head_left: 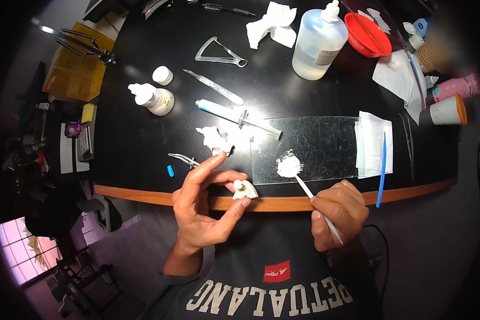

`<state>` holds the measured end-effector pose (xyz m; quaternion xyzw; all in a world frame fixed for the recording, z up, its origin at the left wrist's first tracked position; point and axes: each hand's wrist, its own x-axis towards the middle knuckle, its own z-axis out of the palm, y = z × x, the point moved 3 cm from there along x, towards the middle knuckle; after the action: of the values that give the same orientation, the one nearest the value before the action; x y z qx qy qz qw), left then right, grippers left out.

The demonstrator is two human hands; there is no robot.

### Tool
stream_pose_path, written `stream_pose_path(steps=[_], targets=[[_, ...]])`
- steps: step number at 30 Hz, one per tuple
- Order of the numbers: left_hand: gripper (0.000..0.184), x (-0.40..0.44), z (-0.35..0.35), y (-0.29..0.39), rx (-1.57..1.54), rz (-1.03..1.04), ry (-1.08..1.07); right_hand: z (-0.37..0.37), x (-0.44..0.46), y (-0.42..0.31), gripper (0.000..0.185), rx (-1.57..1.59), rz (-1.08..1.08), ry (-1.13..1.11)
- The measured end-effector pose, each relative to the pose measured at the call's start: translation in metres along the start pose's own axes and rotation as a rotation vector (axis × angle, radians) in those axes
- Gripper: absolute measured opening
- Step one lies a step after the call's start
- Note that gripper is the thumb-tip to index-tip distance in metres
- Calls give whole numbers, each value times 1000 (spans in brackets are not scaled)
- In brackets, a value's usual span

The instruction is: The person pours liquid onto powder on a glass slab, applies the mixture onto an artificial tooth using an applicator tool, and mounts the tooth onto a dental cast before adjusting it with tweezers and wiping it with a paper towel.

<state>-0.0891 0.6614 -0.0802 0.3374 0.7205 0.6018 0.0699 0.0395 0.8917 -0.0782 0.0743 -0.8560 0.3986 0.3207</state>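
Observation:
My left hand (209,207) pinches a small cream dental cast (244,190) between thumb and fingers, just over the table's wooden edge. A rounded, tooth-like knob stands up on the cast. In my right hand (340,214) is a slim white mixing spatula (306,186), gripped like a pen. Its tip touches a mound of white paste or powder (289,166) on a scratched glass slab (320,141). A capped syringe (224,113) lies beyond the slab's left side. Crumpled tissue (215,141) and a metal instrument (184,159) are close to my left hand.
At the slab's right lie a white paper pad (375,146) and a blue spatula (382,170). Further back are a large liquid bottle (319,45), a red bowl (364,40), a metal caliper (218,54) and a dropper bottle (156,101). Tweezers (408,137) lie far right.

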Motion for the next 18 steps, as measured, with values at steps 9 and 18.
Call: stream_pose_path(steps=[9, 18], targets=[[82, 2, 1, 0, -93, -16, 25, 21, 5, -17, 23, 373, 63, 196], [86, 1, 1, 0, -118, -66, -7, 36, 1, -27, 24, 117, -5, 118]])
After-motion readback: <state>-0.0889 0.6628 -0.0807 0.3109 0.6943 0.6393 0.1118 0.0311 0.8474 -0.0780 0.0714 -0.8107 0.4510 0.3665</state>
